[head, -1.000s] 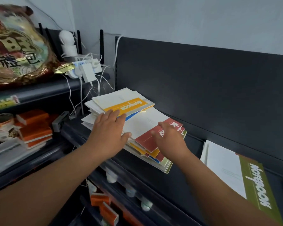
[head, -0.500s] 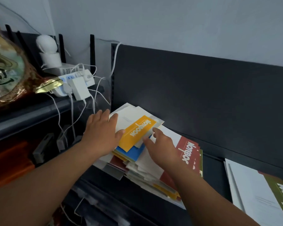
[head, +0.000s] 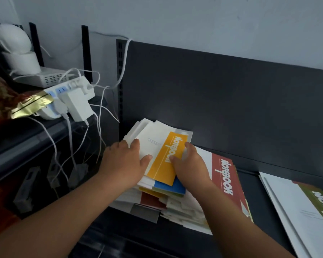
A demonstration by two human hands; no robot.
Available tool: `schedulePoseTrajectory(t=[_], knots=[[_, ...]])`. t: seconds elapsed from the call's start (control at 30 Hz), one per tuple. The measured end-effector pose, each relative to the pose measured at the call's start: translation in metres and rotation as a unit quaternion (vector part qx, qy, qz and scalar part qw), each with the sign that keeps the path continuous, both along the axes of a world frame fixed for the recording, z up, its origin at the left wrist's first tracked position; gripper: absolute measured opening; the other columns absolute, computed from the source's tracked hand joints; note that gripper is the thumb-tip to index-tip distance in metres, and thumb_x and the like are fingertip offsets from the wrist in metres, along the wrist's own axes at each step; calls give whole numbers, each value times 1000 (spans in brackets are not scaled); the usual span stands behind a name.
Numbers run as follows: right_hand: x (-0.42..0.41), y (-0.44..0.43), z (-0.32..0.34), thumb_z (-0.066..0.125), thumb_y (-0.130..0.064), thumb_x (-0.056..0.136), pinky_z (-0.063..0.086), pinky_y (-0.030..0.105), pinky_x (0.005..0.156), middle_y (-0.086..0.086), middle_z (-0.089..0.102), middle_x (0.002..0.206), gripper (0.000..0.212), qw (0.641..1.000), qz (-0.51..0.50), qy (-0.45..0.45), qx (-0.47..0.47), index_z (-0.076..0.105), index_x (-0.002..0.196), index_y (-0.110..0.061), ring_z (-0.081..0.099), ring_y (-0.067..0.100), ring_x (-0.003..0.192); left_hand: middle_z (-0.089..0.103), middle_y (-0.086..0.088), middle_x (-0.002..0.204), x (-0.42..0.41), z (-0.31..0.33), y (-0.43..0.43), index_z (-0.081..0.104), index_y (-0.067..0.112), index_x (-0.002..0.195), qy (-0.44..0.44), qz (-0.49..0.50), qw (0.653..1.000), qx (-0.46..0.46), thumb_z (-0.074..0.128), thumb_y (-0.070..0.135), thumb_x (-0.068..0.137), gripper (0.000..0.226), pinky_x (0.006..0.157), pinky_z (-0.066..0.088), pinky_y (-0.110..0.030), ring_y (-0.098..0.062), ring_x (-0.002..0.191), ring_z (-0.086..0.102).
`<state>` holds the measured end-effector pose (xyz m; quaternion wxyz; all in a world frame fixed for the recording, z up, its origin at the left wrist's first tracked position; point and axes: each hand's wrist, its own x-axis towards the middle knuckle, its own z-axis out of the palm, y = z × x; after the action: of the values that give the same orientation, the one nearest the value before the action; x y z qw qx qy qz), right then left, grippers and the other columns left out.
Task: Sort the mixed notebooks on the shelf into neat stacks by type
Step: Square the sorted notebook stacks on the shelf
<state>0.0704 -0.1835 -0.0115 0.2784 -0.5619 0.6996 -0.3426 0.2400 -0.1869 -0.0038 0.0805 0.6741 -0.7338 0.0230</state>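
Observation:
A messy pile of notebooks (head: 175, 205) lies on the dark shelf (head: 250, 185). On top sits a small white notebook with a yellow band (head: 166, 155). My left hand (head: 125, 164) holds its left edge, thumb on the cover. My right hand (head: 190, 164) grips its right edge, fingers over the yellow band. Under it show a blue notebook (head: 175, 187) and a larger notebook with a red band (head: 226, 181). A separate big white notebook with an olive band (head: 306, 215) lies at the right.
A white power strip with plugs and dangling cables (head: 71, 101) sits on the neighbouring shelf at the left, below a white round device (head: 17, 51). A gold-foil packet (head: 9, 101) is at the far left. The dark back panel (head: 231, 101) rises behind the pile.
Both hands have closed in on the yellow-band notebook. It has turned from slanted to nearly upright on the pile. The camera has moved closer and rightwards.

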Motion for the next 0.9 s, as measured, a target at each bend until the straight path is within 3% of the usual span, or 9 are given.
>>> schedulePoseTrajectory(t=[0.13,0.23,0.3,0.4,0.53,0.73,0.83,0.9], knots=[[0,3,3,64,-13,92,56,45,89,-13,63,104,57,976,-54,-206,-49,38,141,-27,65,15,99,52,-11,125,0,-2,-1,36,18,135,35,-19,999,-3,27,56,95,55,95,40,-41,-28,114,48],[-3,4,9,68,-13,91,60,43,75,3,68,114,60,916,-107,-386,11,38,142,-19,70,25,92,55,-9,121,1,-4,-3,40,19,127,74,-26,997,3,29,55,95,50,94,42,-42,-27,111,50],[-3,4,14,68,-16,91,60,44,72,12,73,104,39,876,-104,-462,90,54,127,-8,73,30,86,56,-7,118,3,-3,-4,43,19,123,98,-28,995,5,29,54,95,46,94,43,-43,-26,110,52],[-1,5,13,60,-9,96,58,46,76,14,72,104,18,889,-74,-440,108,59,113,-8,70,31,89,56,-5,118,6,-3,-3,46,19,121,97,-33,995,1,30,51,95,44,95,43,-43,-25,110,51],[-9,9,12,55,-7,98,59,46,73,8,73,100,15,905,-51,-418,57,62,108,-17,71,27,88,56,-3,122,6,4,1,46,17,124,104,-40,993,-31,32,46,97,42,96,40,-42,-24,113,49],[-36,26,17,55,-8,98,61,42,63,4,77,96,22,892,-34,-451,6,63,115,-17,74,23,83,56,-1,120,-7,29,13,41,20,132,270,-67,959,-49,37,33,99,36,76,40,-34,-22,99,54],[-54,39,20,53,-9,99,60,41,62,4,77,99,21,889,-29,-457,-17,62,115,-19,75,23,84,59,1,121,-19,39,15,39,24,139,399,-55,915,14,39,34,98,42,78,45,-35,-22,99,58],[-67,51,21,52,-10,99,60,40,61,4,77,99,20,889,-22,-456,-32,62,114,-20,75,22,84,66,-1,113,-30,43,17,52,22,131,531,-46,841,91,46,29,97,35,89,51,-44,-25,99,64]])
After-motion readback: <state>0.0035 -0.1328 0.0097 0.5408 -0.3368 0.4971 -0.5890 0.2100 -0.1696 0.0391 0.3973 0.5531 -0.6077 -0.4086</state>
